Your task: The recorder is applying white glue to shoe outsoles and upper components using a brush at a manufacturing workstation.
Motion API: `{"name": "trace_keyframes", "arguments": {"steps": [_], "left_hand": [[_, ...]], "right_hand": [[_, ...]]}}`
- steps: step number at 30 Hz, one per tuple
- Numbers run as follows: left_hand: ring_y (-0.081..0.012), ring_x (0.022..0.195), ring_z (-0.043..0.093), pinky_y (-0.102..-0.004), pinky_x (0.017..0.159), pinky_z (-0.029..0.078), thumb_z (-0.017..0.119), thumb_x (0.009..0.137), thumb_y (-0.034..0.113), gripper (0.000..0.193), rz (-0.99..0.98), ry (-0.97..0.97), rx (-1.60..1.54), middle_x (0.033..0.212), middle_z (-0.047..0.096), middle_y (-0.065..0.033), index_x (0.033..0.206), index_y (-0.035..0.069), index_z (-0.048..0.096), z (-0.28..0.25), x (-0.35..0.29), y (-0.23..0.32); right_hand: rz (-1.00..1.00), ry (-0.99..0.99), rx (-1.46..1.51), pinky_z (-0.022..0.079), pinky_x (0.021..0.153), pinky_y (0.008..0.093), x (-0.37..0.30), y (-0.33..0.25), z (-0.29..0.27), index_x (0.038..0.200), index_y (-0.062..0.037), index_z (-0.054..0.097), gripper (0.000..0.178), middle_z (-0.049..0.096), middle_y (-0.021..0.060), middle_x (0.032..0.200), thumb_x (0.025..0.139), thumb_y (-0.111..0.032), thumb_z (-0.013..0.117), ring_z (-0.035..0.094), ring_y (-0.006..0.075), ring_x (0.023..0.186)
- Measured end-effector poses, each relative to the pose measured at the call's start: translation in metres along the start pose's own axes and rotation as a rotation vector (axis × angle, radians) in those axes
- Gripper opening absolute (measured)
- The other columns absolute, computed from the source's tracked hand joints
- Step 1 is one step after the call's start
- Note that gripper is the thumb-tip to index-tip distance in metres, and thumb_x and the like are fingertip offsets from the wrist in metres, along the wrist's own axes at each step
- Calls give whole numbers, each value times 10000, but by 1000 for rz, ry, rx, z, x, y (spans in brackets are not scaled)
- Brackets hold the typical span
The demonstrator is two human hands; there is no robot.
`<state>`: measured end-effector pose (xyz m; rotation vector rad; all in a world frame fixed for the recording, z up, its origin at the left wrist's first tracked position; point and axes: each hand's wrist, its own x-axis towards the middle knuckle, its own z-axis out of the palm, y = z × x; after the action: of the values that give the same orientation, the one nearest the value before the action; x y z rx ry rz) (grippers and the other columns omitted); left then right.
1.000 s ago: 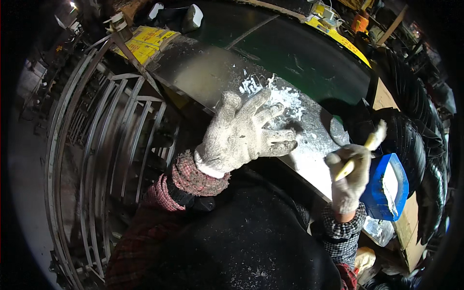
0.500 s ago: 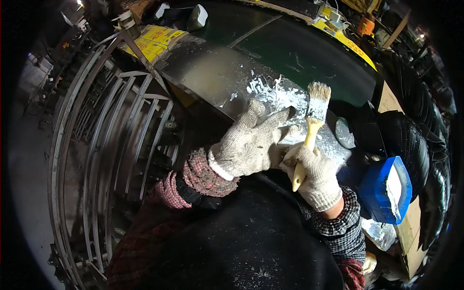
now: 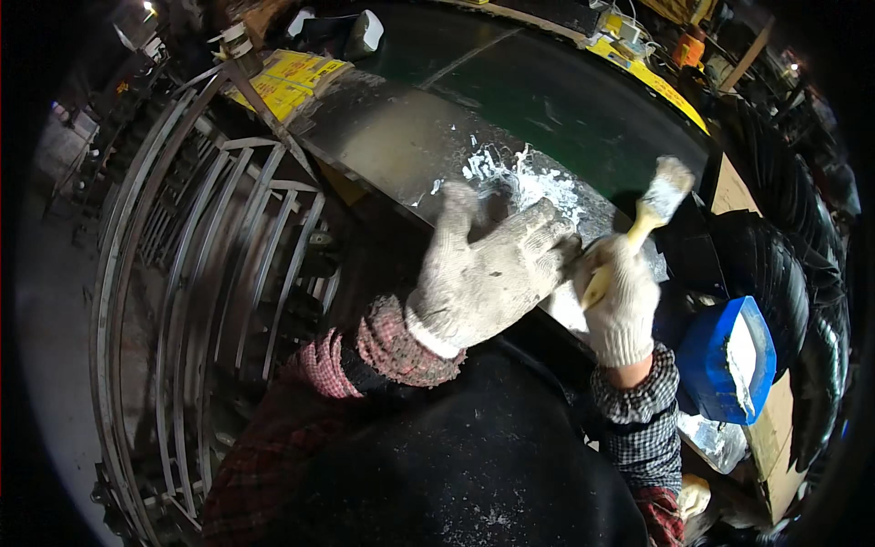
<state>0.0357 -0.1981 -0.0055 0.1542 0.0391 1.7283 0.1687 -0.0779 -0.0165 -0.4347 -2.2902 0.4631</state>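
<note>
A paintbrush [image 3: 647, 221] with a pale yellow handle and white-smeared bristles is in my gloved right hand [image 3: 622, 292]. Its bristles point up and to the right, raised off the tabletop, and look slightly blurred. My left hand [image 3: 497, 273], in a dirty knitted glove, spreads its fingers with the thumb apart, over the near edge of the dark work surface [image 3: 437, 137]. The left fingertips come close to the right hand; whether they touch is unclear. White paste [image 3: 547, 189] lies in streaks and lumps just beyond the left hand.
To the right stands a blue container [image 3: 715, 360] holding white paste. Black glossy curved pieces [image 3: 761, 264] pile up behind it. Metal frame racks [image 3: 241, 237] fill the left side. Yellow printed cardboard [image 3: 292, 77] rests at the far left of the table.
My right hand has shifted right, and the brush has swung from nearly upright to leaning right. My left hand has moved slightly rightward, over part of the paste-smeared area.
</note>
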Motion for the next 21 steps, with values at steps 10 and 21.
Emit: {"name": "trace_keyframes", "arguments": {"steps": [10,21], "left_hand": [[-472,1396,150,-614,1137,84,425,780,802,990,195,-119,174,1550,170,-157,1511,175,194,13,-11,13],[-409,1400,201,-551,1122,209,526,770,744,1086,232,-254,768,1575,73,-122,1528,157,16,8,-7,1]], "right_hand": [[216,207,407,518,797,286,6,5,-27,917,-15,571,248,640,107,885,747,38,743,629,181,833],[-58,-16,237,523,657,296,-4,-22,-7,897,-35,577,278,638,107,854,712,45,768,646,207,755]]}}
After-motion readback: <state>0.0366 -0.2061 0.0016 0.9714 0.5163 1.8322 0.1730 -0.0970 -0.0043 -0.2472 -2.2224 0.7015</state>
